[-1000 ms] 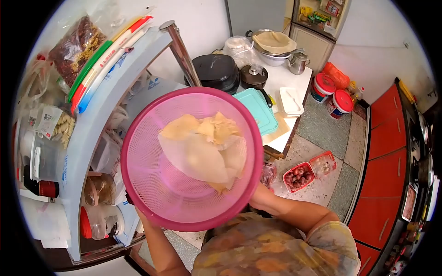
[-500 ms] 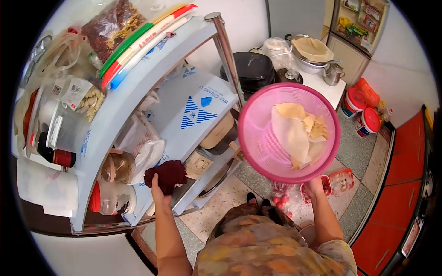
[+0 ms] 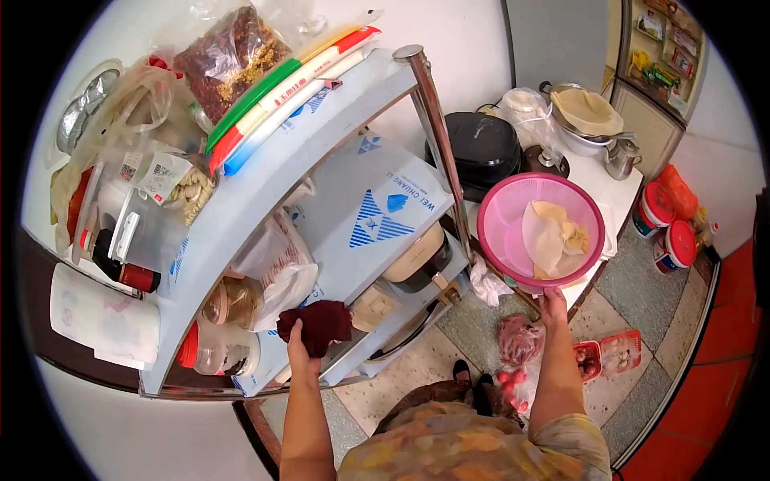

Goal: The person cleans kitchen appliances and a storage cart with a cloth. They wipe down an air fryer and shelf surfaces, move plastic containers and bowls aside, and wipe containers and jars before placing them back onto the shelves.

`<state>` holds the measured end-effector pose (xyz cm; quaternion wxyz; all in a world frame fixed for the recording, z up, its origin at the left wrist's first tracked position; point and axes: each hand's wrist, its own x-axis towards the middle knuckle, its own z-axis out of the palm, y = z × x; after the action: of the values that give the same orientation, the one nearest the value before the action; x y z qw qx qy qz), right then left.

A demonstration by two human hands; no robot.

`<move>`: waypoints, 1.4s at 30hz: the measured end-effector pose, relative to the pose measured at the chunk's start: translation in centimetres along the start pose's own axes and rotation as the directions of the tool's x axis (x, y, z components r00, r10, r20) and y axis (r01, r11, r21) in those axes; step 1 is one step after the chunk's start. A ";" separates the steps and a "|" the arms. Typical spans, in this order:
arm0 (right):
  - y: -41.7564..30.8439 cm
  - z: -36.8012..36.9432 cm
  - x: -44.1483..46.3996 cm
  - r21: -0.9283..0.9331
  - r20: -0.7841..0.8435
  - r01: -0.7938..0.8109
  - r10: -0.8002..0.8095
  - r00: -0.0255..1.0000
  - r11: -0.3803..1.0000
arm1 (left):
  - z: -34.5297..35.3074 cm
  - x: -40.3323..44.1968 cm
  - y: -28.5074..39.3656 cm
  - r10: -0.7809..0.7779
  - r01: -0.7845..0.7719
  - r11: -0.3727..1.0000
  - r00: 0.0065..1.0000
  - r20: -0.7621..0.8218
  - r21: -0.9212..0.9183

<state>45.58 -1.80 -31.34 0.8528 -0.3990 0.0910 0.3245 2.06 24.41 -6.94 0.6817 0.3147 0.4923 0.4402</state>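
The pink basket point(image 3: 500, 218) is being held at the worktop point(image 3: 595, 183) by the extended right hand point(image 3: 553, 305), fingers clamped on its rim. Maroon cloth point(image 3: 322, 325) is being gripped near the shelf point(image 3: 341, 186) by the left hand point(image 3: 297, 343).

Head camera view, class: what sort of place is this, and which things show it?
Probably a kitchen: a pink colander held by the right hand, a metal jug on the white table, and a red-lidded jar on the shelf unit.
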 end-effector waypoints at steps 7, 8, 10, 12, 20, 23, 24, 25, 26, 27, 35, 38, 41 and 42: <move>0.5 0.1 2.7 -0.030 -0.032 -0.029 0.028 0.999 0.999 | -0.2 0.0 0.0 -0.006 0.005 1.000 1.000 -0.020 -0.023; 0.6 0.0 3.4 -0.062 -0.131 -0.063 0.055 0.990 0.996 | -0.1 -0.1 0.1 -0.013 0.012 1.000 1.000 -0.029 -0.007; -0.4 1.8 2.6 -0.151 -0.215 -0.101 0.067 0.974 0.983 | 0.1 -0.1 0.1 -0.019 0.020 1.000 0.999 -0.034 0.004; 1.1 -1.6 5.1 -0.124 -0.141 -0.140 0.122 0.982 0.982 | 0.2 -0.1 0.1 -0.015 0.015 1.000 0.999 -0.036 -0.004; 1.1 -1.9 2.0 0.197 -0.238 -0.189 0.233 0.943 0.962 | 0.4 -0.4 0.1 0.014 -0.015 1.000 0.998 -0.058 -0.019; 2.9 -5.4 2.0 -0.146 0.091 -0.476 0.491 0.867 0.867 | 0.7 -0.8 0.4 -0.004 0.003 1.000 0.997 -0.074 -0.009; 2.5 -3.7 0.1 -0.203 0.035 -0.507 0.524 0.851 0.838 | 0.7 -0.9 0.4 -0.017 0.016 1.000 0.997 -0.077 -0.008; 1.9 -1.1 -2.4 -0.257 -0.026 -0.540 0.553 0.833 0.802 | 1.0 -1.3 0.6 -0.020 0.018 1.000 0.996 -0.082 -0.018; 1.2 2.1 -5.2 -0.395 -0.073 -0.526 0.545 0.836 0.754 | 1.4 -2.2 0.9 -0.046 0.044 0.998 0.998 -0.046 -0.036; 1.1 4.3 -7.4 -0.523 -0.122 -0.509 0.531 0.838 0.684 | 1.5 -2.8 1.0 -0.074 0.074 0.996 0.997 -0.011 -0.053; 1.2 18.4 -19.7 -0.669 0.607 -0.151 0.652 0.455 0.728 | 5.9 -8.3 -3.5 -0.076 0.049 0.993 0.962 0.263 0.109; 1.6 22.5 -23.0 -0.429 0.616 -0.488 0.641 0.458 0.760 | 8.5 -10.3 -5.4 -0.181 -0.145 0.859 0.812 0.555 0.492; 2.2 22.9 -21.3 -0.251 0.417 -0.718 0.742 0.525 0.649 | 9.1 -11.3 -5.9 -0.114 -0.811 0.347 0.463 0.879 0.472; 1.0 23.9 -21.5 -0.253 0.465 -0.662 0.689 0.556 0.705 | 9.2 -11.2 -4.9 -0.067 -0.802 0.422 0.438 0.897 0.423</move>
<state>25.87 6.02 -7.09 0.6430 -0.2483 -0.0087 0.7245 10.82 12.22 -3.85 0.4454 0.8743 0.1576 0.1113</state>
